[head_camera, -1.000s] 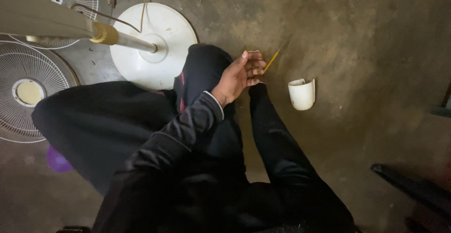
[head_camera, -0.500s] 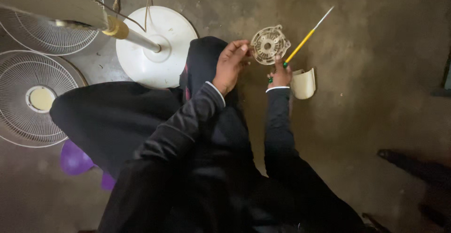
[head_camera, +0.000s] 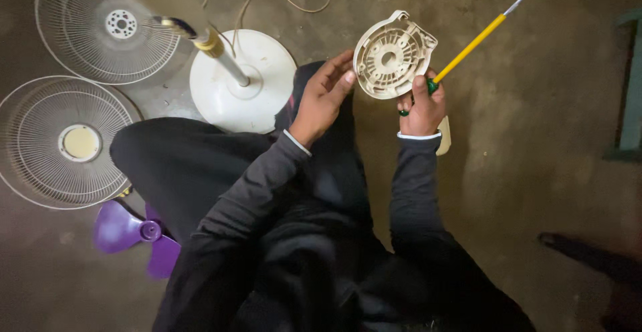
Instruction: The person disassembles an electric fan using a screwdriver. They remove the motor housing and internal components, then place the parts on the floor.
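Both hands hold up a round cream plastic fan motor cover (head_camera: pixel 392 55) with ribs and a centre hole. My left hand (head_camera: pixel 322 95) grips its left edge with the fingertips. My right hand (head_camera: pixel 421 105) pinches its lower right edge and also holds a screwdriver (head_camera: pixel 476 40) with a yellow shaft sleeve and green handle, its metal tip pointing up to the right. My dark-sleeved arms and dark trousers fill the lower middle.
A white round fan base (head_camera: pixel 244 80) with its pole (head_camera: pixel 200 34) lies on the concrete floor beside two wire fan guards (head_camera: pixel 105 28) (head_camera: pixel 67 141). A purple fan blade (head_camera: pixel 134 234) lies at lower left. A cream plastic piece (head_camera: pixel 444 135) sits behind my right wrist.
Both hands rose with the cover and screwdriver toward the camera; a second ago the left hand covered them near the floor. The view shifted, showing more of the guards and purple blade.
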